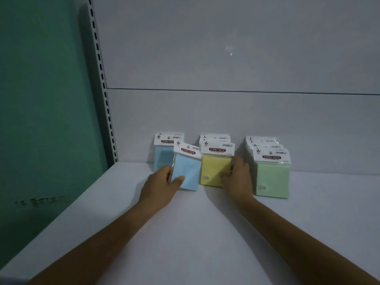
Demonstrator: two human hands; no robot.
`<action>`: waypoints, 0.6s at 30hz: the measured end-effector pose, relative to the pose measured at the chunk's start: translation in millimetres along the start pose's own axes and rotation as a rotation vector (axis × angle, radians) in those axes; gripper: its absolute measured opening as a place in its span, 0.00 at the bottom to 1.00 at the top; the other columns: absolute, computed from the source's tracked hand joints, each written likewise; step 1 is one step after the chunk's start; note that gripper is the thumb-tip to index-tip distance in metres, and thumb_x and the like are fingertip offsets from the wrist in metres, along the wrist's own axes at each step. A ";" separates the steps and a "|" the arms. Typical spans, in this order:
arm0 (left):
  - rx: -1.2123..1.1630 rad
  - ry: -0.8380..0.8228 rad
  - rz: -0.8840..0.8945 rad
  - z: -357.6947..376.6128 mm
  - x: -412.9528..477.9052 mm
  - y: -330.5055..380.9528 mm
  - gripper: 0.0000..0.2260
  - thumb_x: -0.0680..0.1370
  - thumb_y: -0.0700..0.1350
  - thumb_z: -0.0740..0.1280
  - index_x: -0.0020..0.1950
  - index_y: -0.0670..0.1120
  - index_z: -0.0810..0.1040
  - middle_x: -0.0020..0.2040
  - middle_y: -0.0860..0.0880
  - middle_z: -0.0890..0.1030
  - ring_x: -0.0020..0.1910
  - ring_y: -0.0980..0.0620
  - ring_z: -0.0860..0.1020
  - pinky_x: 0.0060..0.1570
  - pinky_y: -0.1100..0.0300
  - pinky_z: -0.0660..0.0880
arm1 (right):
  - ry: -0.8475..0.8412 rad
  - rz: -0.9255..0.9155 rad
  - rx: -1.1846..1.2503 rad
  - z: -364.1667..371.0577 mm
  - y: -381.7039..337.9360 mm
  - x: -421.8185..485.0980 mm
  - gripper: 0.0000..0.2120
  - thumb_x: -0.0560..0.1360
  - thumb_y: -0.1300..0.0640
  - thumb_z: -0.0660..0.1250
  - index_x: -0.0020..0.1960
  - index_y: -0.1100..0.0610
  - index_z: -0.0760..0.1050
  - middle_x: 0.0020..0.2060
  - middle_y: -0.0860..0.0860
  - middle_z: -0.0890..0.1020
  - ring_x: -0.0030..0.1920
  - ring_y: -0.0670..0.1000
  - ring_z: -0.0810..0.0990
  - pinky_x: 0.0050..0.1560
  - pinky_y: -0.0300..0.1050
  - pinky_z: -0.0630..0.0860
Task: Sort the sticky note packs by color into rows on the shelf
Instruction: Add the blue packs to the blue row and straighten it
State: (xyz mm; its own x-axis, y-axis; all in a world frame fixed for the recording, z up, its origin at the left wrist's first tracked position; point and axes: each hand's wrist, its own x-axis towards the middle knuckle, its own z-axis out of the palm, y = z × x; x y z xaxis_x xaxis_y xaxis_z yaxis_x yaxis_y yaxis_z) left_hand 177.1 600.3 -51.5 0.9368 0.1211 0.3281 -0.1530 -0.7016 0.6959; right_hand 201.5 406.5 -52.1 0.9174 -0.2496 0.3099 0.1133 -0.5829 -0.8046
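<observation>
The light-blue square sticky note pack [188, 171], in clear film with a white header card, is at the left of the group, tilted, with its lower edge near the white shelf [185, 233]. The left hand [159, 186] pinches its lower-left corner, thumb on the front face and fingers behind. A second light-blue pack [163, 157] stands just behind it, against the grey back panel [226, 58] and partly hidden by the held pack. Blue count: two. Just to the right, the front yellow sticky note pack [213, 169] heads a row running back to the panel. The right hand [238, 177] grips it, fingers curled over its right edge and thumb on the lower front face. At least three yellow header cards show. Farther right, set apart, the front pale-green sticky note pack [272, 177] heads a similar row. At least four header cards show; the exact count cannot be told. A slotted metal upright [100, 79] borders the back panel on the left, with a teal wall panel [41, 99] beyond it.
</observation>
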 end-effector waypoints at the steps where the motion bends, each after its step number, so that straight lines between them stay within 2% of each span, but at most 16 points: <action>1: 0.009 -0.025 0.022 -1.6 6.7 -3.7 0.10 0.75 0.52 0.66 0.39 0.50 0.70 0.35 0.53 0.74 0.35 0.53 0.73 0.33 0.59 0.68 | 0.027 0.017 0.015 2.1 -1.4 0.4 0.25 0.72 0.68 0.61 0.68 0.60 0.63 0.59 0.60 0.70 0.60 0.60 0.71 0.59 0.53 0.70; 3: 0.027 -0.063 0.055 -6.5 18.8 -13.0 0.10 0.74 0.54 0.67 0.43 0.47 0.75 0.38 0.51 0.79 0.38 0.49 0.77 0.39 0.54 0.74 | 0.129 0.007 0.020 5.8 -3.5 -1.1 0.30 0.70 0.69 0.63 0.71 0.61 0.60 0.62 0.60 0.69 0.64 0.59 0.67 0.66 0.48 0.64; 4: 0.036 -0.085 0.066 -9.5 24.7 -19.0 0.11 0.73 0.55 0.68 0.45 0.47 0.77 0.40 0.50 0.81 0.40 0.49 0.78 0.42 0.52 0.75 | 0.209 -0.048 0.000 8.2 -5.5 -2.6 0.31 0.70 0.69 0.64 0.71 0.62 0.60 0.64 0.60 0.68 0.66 0.58 0.64 0.68 0.41 0.59; 6: 0.059 -0.135 0.097 -14.8 35.1 -30.9 0.13 0.72 0.57 0.69 0.48 0.49 0.79 0.42 0.52 0.82 0.42 0.51 0.79 0.44 0.52 0.77 | 0.355 -0.264 -0.056 12.7 -14.1 -7.0 0.29 0.69 0.69 0.65 0.69 0.62 0.63 0.64 0.59 0.70 0.66 0.53 0.62 0.66 0.24 0.50; 8: 0.099 -0.174 0.137 -19.9 45.3 -40.3 0.13 0.71 0.58 0.69 0.49 0.52 0.79 0.43 0.54 0.81 0.42 0.53 0.79 0.43 0.56 0.76 | 0.356 -0.440 -0.070 22.4 -29.4 -12.6 0.25 0.70 0.68 0.66 0.66 0.61 0.67 0.62 0.56 0.72 0.64 0.49 0.65 0.64 0.21 0.51; 11: 0.043 -0.190 0.159 -25.3 60.0 -51.2 0.14 0.70 0.56 0.71 0.50 0.49 0.80 0.42 0.52 0.82 0.40 0.52 0.79 0.40 0.57 0.75 | 0.232 -0.473 -0.001 52.8 -54.4 -20.4 0.22 0.71 0.66 0.65 0.65 0.60 0.68 0.60 0.54 0.73 0.62 0.49 0.69 0.61 0.24 0.58; 14: -0.074 -0.162 0.114 -28.5 72.2 -58.0 0.13 0.69 0.51 0.74 0.47 0.46 0.77 0.41 0.48 0.81 0.40 0.47 0.80 0.42 0.48 0.79 | 0.116 -0.301 0.038 92.6 -68.6 -21.5 0.28 0.71 0.65 0.66 0.69 0.60 0.63 0.62 0.55 0.70 0.64 0.52 0.68 0.66 0.37 0.63; 15: -0.093 -0.150 0.109 -28.6 75.7 -59.7 0.13 0.68 0.50 0.74 0.46 0.46 0.75 0.42 0.48 0.82 0.40 0.46 0.80 0.42 0.48 0.79 | 0.087 -0.217 0.052 103.8 -69.9 -18.6 0.30 0.71 0.65 0.67 0.70 0.60 0.62 0.63 0.55 0.70 0.65 0.52 0.68 0.67 0.43 0.66; 16: -0.081 -0.139 0.116 -28.5 78.9 -61.0 0.13 0.69 0.50 0.74 0.46 0.47 0.74 0.44 0.48 0.82 0.42 0.47 0.80 0.41 0.52 0.78 | 0.061 -0.137 0.079 111.8 -71.9 -15.2 0.31 0.70 0.65 0.68 0.71 0.60 0.61 0.63 0.55 0.70 0.65 0.52 0.69 0.67 0.47 0.68; 18: 0.013 -0.116 0.173 -28.2 82.5 -61.8 0.16 0.69 0.53 0.73 0.51 0.49 0.73 0.50 0.49 0.81 0.47 0.49 0.79 0.40 0.58 0.73 | 0.011 -0.030 0.146 121.8 -73.4 -6.9 0.30 0.70 0.65 0.69 0.70 0.58 0.62 0.63 0.54 0.72 0.65 0.53 0.71 0.64 0.48 0.72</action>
State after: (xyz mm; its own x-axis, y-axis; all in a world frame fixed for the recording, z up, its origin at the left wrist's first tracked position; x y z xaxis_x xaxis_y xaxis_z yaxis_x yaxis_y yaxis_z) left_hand 254.9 673.4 -49.4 0.9271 -0.0830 0.3656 -0.3113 -0.7139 0.6272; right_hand 233.4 545.2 -56.9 0.9086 -0.2432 0.3397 0.1953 -0.4716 -0.8599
